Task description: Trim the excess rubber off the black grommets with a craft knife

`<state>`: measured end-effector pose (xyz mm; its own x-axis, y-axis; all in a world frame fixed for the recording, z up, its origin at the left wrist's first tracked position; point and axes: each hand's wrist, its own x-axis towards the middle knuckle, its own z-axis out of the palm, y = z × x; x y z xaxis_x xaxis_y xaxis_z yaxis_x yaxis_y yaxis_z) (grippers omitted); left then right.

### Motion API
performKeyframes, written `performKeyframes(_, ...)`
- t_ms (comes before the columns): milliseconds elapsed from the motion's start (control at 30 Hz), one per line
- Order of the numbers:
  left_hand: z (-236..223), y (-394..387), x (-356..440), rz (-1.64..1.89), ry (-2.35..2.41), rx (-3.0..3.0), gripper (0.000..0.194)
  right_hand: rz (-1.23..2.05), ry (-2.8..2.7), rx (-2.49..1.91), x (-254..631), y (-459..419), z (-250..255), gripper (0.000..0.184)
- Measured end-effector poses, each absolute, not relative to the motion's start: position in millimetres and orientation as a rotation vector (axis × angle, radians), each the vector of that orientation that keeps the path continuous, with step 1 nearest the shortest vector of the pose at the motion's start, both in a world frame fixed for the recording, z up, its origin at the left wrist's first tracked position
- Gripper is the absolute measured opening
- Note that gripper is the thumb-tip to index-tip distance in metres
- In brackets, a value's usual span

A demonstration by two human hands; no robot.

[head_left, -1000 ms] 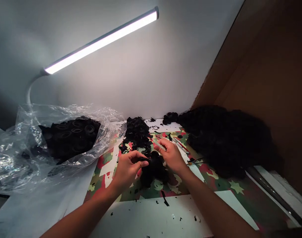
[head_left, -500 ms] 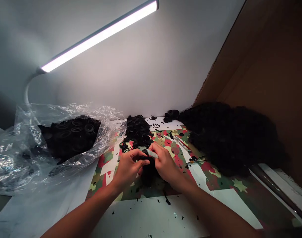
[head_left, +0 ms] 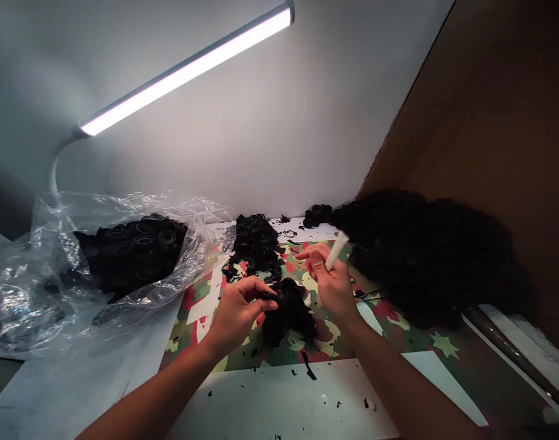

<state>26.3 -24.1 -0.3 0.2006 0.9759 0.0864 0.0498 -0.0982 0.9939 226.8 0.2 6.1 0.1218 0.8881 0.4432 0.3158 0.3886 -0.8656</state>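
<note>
My left hand (head_left: 241,309) is closed in a pinch, thumb against fingertips, on a small black rubber part (head_left: 270,296) that is mostly hidden. Beside it, on the camouflage-patterned mat (head_left: 327,342), lies a small heap of black rubber parts (head_left: 291,315). My right hand (head_left: 332,284) is a little farther right, apart from the left, with the index finger stretched out to the left. A slim white-handled tool (head_left: 336,249) is gripped in it, its handle slanting up and right. The working end of the tool cannot be made out.
A clear plastic bag (head_left: 206,229) holds round ribbed black parts (head_left: 142,241) on the left. Black scraps (head_left: 256,235) are heaped behind my hands. A large dark pile (head_left: 426,256) fills the right, before a cardboard panel (head_left: 499,122). A bar lamp (head_left: 187,70) hangs above.
My right hand has moved right and slightly up, away from my left hand, and the white-handled tool now points upward. My left hand stays in place. The black heap between them shows more fully.
</note>
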Motion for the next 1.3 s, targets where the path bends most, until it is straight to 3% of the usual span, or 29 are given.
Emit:
performKeyframes(167,-1,-23,27,1.086,1.11,1.451,0.007,0.993,-1.429,-1.011,218,-15,16,0.073)
performKeyframes(267,-4,-21,26,1.081,1.149,1.488,0.006,1.16,-1.528,-0.967,219,-19,19,0.044)
performKeyframes(367,-7,-18,23,1.098,1.172,1.545,0.007,1.11,-1.616,-0.96,218,-20,18,0.02)
performKeyframes(733,-7,-17,19,1.062,1.261,1.71,0.015,0.955,-1.879,-1.057,213,-24,10,0.012)
performKeyframes(1300,-14,-15,18,0.988,1.296,1.719,0.007,0.988,-1.865,-1.02,213,-23,7,0.015)
